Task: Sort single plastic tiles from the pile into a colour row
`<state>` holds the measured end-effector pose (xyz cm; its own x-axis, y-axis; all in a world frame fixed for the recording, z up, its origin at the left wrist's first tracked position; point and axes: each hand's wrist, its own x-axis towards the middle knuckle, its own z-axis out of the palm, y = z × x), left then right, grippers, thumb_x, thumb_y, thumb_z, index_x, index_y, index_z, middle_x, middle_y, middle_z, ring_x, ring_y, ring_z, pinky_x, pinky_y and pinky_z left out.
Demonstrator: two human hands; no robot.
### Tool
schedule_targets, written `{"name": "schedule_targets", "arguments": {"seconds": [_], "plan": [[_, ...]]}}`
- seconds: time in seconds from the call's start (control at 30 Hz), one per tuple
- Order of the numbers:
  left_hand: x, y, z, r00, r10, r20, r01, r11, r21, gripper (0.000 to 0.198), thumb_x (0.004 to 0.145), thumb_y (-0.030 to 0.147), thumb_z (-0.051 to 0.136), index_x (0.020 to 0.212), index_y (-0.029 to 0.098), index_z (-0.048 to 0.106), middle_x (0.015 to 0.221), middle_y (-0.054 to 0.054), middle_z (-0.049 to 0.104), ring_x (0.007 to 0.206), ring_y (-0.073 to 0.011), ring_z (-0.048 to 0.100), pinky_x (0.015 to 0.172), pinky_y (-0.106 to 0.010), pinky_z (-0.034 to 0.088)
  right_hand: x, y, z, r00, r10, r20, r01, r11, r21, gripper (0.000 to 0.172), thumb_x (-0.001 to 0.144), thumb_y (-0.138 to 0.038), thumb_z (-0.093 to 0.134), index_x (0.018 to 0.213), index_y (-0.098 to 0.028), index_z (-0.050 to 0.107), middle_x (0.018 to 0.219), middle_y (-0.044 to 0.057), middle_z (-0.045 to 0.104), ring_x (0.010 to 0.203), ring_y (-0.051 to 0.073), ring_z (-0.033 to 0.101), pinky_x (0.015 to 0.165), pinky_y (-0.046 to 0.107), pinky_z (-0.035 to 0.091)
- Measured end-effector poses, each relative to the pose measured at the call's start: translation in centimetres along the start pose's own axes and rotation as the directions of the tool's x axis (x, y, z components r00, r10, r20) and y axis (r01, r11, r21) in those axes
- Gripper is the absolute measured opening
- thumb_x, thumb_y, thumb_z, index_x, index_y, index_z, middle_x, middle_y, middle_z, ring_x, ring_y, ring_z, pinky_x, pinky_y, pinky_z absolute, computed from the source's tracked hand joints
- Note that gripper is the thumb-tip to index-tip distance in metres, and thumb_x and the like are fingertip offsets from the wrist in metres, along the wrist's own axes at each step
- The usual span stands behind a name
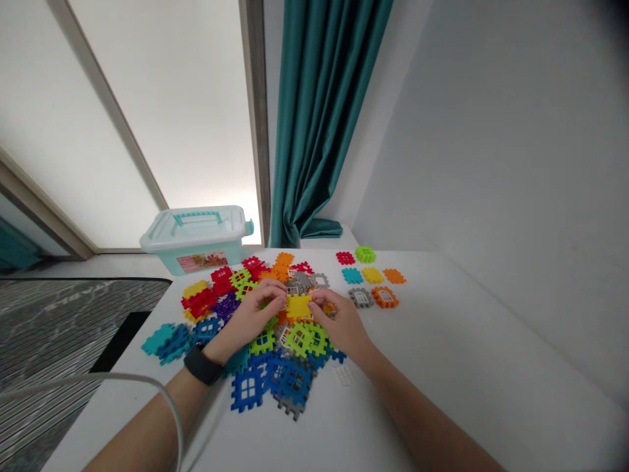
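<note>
Both hands meet over a heap of coloured interlocking waffle tiles [255,328] on a white table [442,367]. My left hand [253,314], with a black watch on its wrist, pinches the left edge of a yellow tile [299,305]. My right hand [339,321] pinches the same tile's right edge. The yellow tile is held just above the heap. Under the hands lie green, blue, grey and red tiles.
A pale teal plastic box with a handled lid [196,237] stands at the table's far left. Several single tiles [372,275] lie apart in rows to the right of the heap. A teal curtain [319,118] hangs behind; a wall runs along the right.
</note>
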<state>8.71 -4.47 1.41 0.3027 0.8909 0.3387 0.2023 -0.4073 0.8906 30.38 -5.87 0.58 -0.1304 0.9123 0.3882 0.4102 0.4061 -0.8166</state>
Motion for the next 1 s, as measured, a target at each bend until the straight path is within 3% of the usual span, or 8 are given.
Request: {"name": "schedule_targets", "arguments": {"seconds": [0.17,0.3,0.73,0.87,1.0], "plan": [[-0.05,0.34,-0.04,0.997,0.059,0.045,-0.061,0.997,0.050,0.031,0.097,0.046,0.055,0.090,0.020,0.070,0.106,-0.009,0.063,0.105,-0.0238,0.061,0.100,-0.041,0.045,-0.20,-0.29,-0.11,0.965,-0.264,-0.001,0.263,0.961,-0.086,0.013,0.095,-0.026,0.056,0.092,-0.022,0.067,0.091,0.006,0.073,0.087,0.021,0.068,0.080,0.034,0.053],[-0.24,0.59,-0.17,0.996,0.068,0.066,-0.074,0.993,0.096,0.032,0.097,0.047,0.056,0.091,0.020,0.071,0.109,-0.009,0.063,0.107,-0.0247,0.060,0.103,-0.042,0.044,-0.23,-0.32,-0.18,0.926,-0.377,-0.023,0.373,0.924,-0.086,0.014,0.099,-0.025,0.054,0.096,-0.023,0.067,0.095,0.007,0.072,0.093,0.021,0.068,0.084,0.034,0.054],[-0.52,0.47,-0.69,0.985,0.085,0.149,-0.114,0.974,0.196,0.021,0.093,0.041,0.064,0.104,0.024,0.068,0.125,-0.009,0.057,0.123,-0.0271,0.055,0.112,-0.050,0.042,-0.41,0.20,-0.40,0.893,-0.448,-0.048,0.435,0.884,-0.172,0.018,0.100,-0.021,0.049,0.104,-0.026,0.066,0.103,0.007,0.069,0.099,0.022,0.067,0.089,0.038,0.056],[-0.64,0.36,-0.55,0.984,0.162,0.077,-0.178,0.938,0.297,0.026,0.089,0.034,0.069,0.112,0.024,0.062,0.131,-0.011,0.051,0.129,-0.0284,0.050,0.113,-0.050,0.041,-0.40,0.46,-0.37,0.894,-0.447,0.019,0.440,0.873,-0.211,0.020,0.096,-0.018,0.052,0.111,-0.025,0.063,0.118,0.010,0.066,0.113,0.023,0.064,0.099,0.043,0.054],[-0.77,-0.08,-0.45,0.957,0.284,0.054,-0.273,0.826,0.494,0.040,0.084,0.033,0.076,0.120,0.024,0.060,0.135,-0.013,0.046,0.131,-0.0326,0.047,0.112,-0.054,0.041,-0.35,0.58,-0.36,0.904,-0.412,0.117,0.428,0.870,-0.243,0.026,0.092,-0.019,0.058,0.118,-0.024,0.059,0.134,0.013,0.057,0.129,0.026,0.055,0.108,0.049,0.049]]}}
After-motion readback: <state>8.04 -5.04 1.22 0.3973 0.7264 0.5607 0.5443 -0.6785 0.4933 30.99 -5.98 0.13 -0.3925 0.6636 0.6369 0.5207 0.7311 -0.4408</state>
